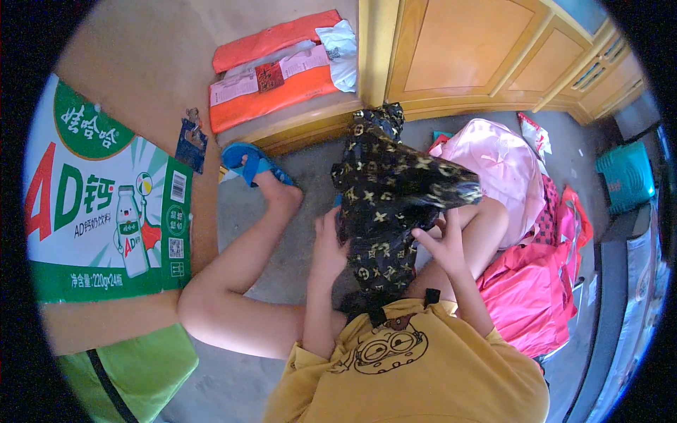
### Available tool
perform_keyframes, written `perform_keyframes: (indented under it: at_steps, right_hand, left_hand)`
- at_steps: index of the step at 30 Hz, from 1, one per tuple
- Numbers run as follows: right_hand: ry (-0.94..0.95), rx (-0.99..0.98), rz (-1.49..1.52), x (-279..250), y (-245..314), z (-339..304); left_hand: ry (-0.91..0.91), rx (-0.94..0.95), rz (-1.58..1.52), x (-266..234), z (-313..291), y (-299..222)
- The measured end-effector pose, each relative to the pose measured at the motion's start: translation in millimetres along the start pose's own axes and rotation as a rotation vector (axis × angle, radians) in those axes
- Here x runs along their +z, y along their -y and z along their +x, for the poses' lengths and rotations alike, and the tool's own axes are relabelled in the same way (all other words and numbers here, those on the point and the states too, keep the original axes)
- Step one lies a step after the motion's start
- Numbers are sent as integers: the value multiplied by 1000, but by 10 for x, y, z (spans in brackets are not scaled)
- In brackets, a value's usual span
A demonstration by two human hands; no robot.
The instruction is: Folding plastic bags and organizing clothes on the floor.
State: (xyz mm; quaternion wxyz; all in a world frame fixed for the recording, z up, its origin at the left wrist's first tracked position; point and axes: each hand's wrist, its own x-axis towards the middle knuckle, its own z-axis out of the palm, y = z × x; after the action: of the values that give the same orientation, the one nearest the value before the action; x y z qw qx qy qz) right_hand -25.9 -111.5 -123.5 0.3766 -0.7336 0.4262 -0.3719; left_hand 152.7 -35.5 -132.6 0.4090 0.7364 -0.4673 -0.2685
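Observation:
A shiny black, gold-patterned piece of soft material (384,233) hangs bunched up in front of me, between my bent legs. Its exact kind cannot be told. My left hand (328,247) grips its left edge, the fingers partly hidden behind it. At its lower right edge is my right hand (450,245), thumb and forefinger stretched apart, the thumb tip against the material. One loose flap juts out to the right above this hand and is blurred. The material's lower end reaches my yellow shirt (423,359).
To the left stand a green-and-white drink carton (106,204) and a green bag (134,374). Flat red packages (282,99) lie on a ledge ahead. Pink bags (493,162) and red cloth (529,289) cover the floor at right, near a teal basket (626,178). Wooden cabinets (465,49) stand behind.

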Motion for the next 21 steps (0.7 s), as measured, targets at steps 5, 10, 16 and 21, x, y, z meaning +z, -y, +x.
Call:
perform_keyframes:
  at_steps: [5, 10, 16, 21]
  right_hand:
    - [41, 81, 290, 278, 8, 62]
    - [19, -50, 278, 283, 281, 258]
    - [595, -438, 92, 350, 642, 213]
    - [804, -299, 206, -117, 666, 309]
  left_hand:
    - [-33, 352, -197, -172, 11, -99]
    - [451, 210, -571, -98, -168, -146]
    - [327, 123, -707, -1, -315, -181]
    - [240, -116, -1225, 239, -573, 227]
